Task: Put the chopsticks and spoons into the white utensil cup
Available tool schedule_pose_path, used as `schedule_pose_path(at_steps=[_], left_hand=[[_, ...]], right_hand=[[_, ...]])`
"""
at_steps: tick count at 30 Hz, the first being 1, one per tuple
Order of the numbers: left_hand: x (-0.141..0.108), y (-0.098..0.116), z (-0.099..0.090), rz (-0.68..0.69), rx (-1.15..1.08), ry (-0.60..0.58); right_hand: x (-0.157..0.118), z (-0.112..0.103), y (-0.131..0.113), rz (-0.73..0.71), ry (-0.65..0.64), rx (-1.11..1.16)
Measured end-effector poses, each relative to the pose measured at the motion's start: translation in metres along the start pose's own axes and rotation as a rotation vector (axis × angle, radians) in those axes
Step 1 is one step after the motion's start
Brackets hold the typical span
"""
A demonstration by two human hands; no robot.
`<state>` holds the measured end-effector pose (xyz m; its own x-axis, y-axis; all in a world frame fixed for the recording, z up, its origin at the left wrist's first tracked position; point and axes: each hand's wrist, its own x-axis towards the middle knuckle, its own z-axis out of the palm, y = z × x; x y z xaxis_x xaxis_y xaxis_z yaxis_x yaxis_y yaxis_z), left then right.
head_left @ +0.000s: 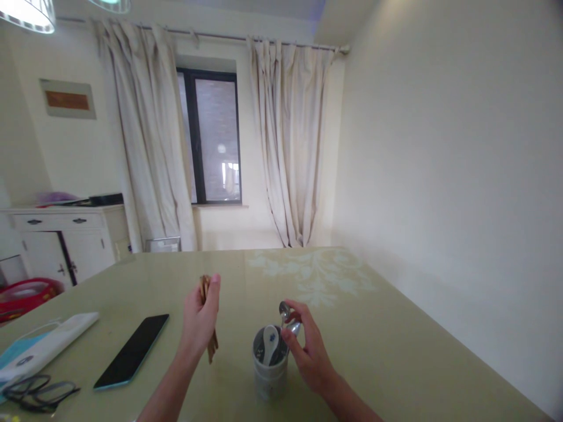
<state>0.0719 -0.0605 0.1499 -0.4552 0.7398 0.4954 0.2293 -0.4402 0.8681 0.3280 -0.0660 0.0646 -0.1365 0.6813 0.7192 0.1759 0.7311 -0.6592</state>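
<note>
My left hand point(197, 319) is closed around a bundle of brown wooden chopsticks point(213, 349), held above the table left of the utensil holder. Their ends stick out above and below my fist. A pale cylindrical utensil holder point(270, 381) stands upright on the table. In it leans a white ceramic spoon point(270, 339) with a blue mark. At the holder's right rim, my right hand point(311, 354) pinches a metal spoon point(285, 309) between thumb and fingers. Another shiny metal piece point(294, 328) shows beside those fingers, partly hidden by them.
A dark-screened phone point(132, 351) lies on the pale green table point(237, 392). Further left are a white flat device point(53, 343), a blue face mask point(17, 349) and black-framed glasses point(39, 391). A wall point(461, 234) borders the table's right side.
</note>
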Motion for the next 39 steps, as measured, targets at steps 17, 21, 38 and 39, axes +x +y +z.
schedule_pose_path(at_steps=[17, 21, 38, 39], left_hand=[[-0.025, -0.089, -0.008, -0.164, 1.175, -0.619], [-0.022, -0.093, -0.022, -0.142, 1.390, -0.654], [-0.029, -0.114, -0.029, -0.229, 1.426, -0.619], [-0.028, -0.115, -0.028, -0.215, 1.423, -0.611]], right_hand=[[-0.005, -0.004, -0.003, 0.018, 0.005, -0.002], [-0.006, -0.005, -0.002, 0.030, 0.000, -0.009], [-0.004, -0.005, -0.004, 0.034, 0.006, -0.027], [-0.004, -0.004, -0.004, 0.033, 0.006, -0.021]])
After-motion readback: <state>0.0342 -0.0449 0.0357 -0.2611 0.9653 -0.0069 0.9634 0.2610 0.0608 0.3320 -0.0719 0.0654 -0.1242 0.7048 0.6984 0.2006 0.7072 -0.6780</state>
